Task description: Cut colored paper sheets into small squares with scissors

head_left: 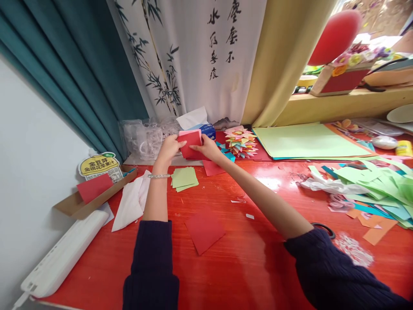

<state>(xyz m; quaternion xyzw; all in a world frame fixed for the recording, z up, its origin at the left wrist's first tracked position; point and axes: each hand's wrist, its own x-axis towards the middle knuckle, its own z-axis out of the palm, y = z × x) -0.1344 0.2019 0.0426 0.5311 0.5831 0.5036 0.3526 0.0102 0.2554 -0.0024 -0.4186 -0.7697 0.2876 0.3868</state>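
Left hand point(171, 148) and right hand point(208, 147) pinching red papers point(191, 146), red sheet point(94, 187) in cardboard tray point(72, 209)

I can see both arms reaching well forward. The left arm point(157, 206) runs almost straight ahead; the right arm point(258, 196) slants inward, bare along much of the forearm. The left hand point(170, 148) and right hand point(208, 147) are near each other, apart, each closed in a pinch, thumbs uppermost and aimed inward, fingers partly hidden underneath.
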